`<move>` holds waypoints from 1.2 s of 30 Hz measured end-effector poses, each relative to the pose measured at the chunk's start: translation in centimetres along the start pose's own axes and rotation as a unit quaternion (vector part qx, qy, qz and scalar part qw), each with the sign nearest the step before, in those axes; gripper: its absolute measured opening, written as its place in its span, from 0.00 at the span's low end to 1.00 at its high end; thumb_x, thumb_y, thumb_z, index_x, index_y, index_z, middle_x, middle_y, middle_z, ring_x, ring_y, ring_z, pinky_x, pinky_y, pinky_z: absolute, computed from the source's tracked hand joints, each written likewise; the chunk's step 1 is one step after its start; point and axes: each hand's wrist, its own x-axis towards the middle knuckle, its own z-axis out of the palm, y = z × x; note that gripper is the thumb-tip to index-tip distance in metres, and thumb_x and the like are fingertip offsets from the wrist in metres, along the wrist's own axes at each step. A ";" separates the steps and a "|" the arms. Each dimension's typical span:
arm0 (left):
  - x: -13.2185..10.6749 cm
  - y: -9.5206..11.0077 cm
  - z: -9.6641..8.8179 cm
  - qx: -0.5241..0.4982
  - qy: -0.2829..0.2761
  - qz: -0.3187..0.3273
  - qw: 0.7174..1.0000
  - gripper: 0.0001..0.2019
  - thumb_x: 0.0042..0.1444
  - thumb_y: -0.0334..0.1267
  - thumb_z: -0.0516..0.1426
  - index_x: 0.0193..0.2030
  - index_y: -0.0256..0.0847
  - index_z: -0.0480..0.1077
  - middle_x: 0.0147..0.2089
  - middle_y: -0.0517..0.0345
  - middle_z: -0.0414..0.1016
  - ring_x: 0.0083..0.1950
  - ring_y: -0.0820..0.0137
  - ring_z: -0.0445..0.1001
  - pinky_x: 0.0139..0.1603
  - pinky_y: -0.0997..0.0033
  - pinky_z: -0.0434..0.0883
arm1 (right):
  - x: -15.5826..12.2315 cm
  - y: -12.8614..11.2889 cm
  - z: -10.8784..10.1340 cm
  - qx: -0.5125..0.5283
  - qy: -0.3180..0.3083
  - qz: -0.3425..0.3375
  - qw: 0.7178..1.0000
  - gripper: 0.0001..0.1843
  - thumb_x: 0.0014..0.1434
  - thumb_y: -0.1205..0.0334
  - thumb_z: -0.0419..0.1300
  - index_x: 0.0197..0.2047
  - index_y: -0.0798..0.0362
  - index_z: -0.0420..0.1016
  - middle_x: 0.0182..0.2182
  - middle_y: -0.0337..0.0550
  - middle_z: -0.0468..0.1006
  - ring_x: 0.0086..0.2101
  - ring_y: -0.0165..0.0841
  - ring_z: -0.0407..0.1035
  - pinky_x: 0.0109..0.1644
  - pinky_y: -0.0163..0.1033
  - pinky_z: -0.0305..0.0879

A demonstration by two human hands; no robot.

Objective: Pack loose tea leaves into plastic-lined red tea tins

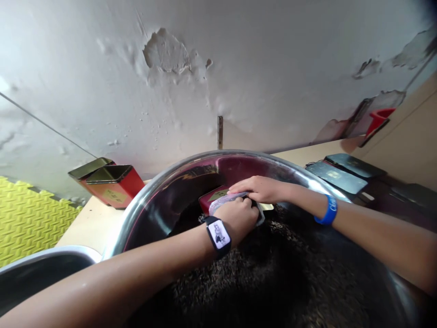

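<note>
A large shiny metal basin (136, 205) holds dark, loose dried leaves (235, 278) that look like tea. Inside it a red tin (207, 199) with a gold label is tilted, partly hidden by my hands. Crinkled clear plastic, like a bag (221, 200), shows at the tin. My left hand (237, 214), with a black watch on the wrist, has its fingers curled down on the plastic. My right hand (261, 189), with a blue wristband, reaches over from the right and grips the plastic's upper edge, fingers together. A gold flap-like piece (266, 207) shows just beneath it.
Two open red tins (116, 187) stand on the pale table left of the basin. Another metal basin (51, 255) is at lower left. Dark flat boxes or lids (337, 177) lie at right, near a red container (378, 120). Behind rises a peeling wall (256, 91); yellow matting (30, 218) lies left.
</note>
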 end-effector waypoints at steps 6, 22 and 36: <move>-0.1 0.9 1.5 0.051 0.013 -0.063 0.997 0.11 0.57 0.30 0.46 0.38 0.31 0.69 0.39 0.43 0.69 0.42 0.58 0.68 0.36 0.61 0.67 | 0.0 0.0 0.1 0.003 -0.003 0.010 1.000 0.25 0.53 0.73 0.48 0.53 0.47 0.67 0.51 0.37 0.69 0.50 0.29 0.62 0.56 0.38 0.56; -2.1 5.2 2.4 -0.126 -0.342 0.132 0.922 0.43 0.37 0.51 0.62 0.59 0.35 0.55 0.54 0.38 0.62 0.46 0.48 0.69 0.38 0.54 0.68 | -0.2 0.1 0.0 -0.003 -0.006 0.005 1.000 0.29 0.50 0.76 0.48 0.53 0.44 0.66 0.52 0.33 0.68 0.50 0.29 0.62 0.56 0.37 0.56; -1.1 2.3 1.2 -0.145 -0.187 0.156 0.959 0.07 0.49 0.31 0.54 0.35 0.37 0.69 0.30 0.53 0.73 0.28 0.67 0.72 0.24 0.73 0.66 | -0.2 0.0 -0.2 -0.001 -0.008 0.007 1.000 0.27 0.52 0.74 0.49 0.53 0.44 0.66 0.52 0.33 0.68 0.50 0.29 0.62 0.55 0.37 0.56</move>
